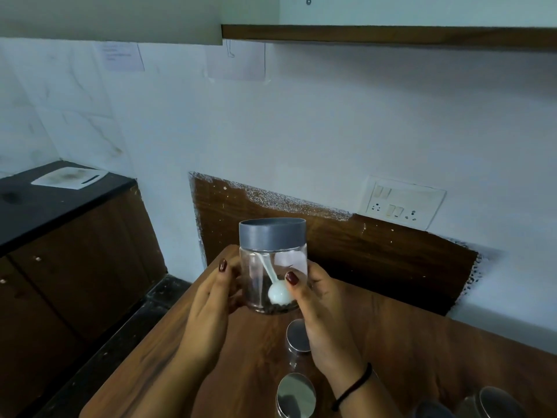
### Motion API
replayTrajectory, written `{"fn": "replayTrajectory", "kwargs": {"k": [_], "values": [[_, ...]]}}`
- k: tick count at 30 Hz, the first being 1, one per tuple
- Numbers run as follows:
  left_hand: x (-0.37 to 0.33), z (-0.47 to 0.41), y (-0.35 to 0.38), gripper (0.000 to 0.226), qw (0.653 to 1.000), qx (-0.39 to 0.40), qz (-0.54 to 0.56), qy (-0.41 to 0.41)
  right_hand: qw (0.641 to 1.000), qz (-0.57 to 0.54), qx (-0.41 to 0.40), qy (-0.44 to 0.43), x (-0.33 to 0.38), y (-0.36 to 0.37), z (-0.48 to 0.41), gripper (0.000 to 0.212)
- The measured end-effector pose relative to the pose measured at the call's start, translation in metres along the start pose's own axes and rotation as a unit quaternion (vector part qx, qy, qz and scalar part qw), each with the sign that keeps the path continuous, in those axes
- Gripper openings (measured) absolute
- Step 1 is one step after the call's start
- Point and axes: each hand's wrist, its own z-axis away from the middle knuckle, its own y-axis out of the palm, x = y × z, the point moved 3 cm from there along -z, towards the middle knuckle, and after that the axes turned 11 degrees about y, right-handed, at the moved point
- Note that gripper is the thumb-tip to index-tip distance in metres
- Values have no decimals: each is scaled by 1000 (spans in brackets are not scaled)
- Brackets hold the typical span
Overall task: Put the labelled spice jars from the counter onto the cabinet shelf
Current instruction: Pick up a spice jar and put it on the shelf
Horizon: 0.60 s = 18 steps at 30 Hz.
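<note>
A clear spice jar (272,260) with a grey lid is held upright in the air above the wooden counter (168,369). It has dark spice at the bottom and a white plastic spoon inside. My left hand (208,306) grips its left side and my right hand (322,315) grips its right side. Below it on the counter stand two jars with shiny lids, one jar (297,336) partly behind my right hand and another jar (296,395) nearer me. More jars (494,401) sit at the bottom right. The cabinet shelf (388,37) runs along the top.
A wall socket panel (401,203) is on the white wall to the right. A lower black counter (36,203) with a white board (69,178) lies to the left, brown cabinet doors beneath it. Paper sheets (236,60) are stuck on the wall.
</note>
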Motion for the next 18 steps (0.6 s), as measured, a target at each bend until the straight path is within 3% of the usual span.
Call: {"fn": "replayTrajectory", "kwargs": {"k": [3,8,12,15,18], "values": [[-1,-11,8,89,998,19,33,-43,1000,-28,2,0,7,2,-2,72],[-20,-14,39,88,990,100,93,-34,999,-28,-38,-21,15,-5,-6,57],[-24,-20,52,106,989,68,130,-20,995,16,-67,-70,26,-12,-7,48],[-23,-22,55,98,993,41,114,-5,985,88,-105,-100,30,-19,-7,42],[-25,-25,58,66,997,10,80,21,975,116,-139,-127,31,-25,-7,40]]}}
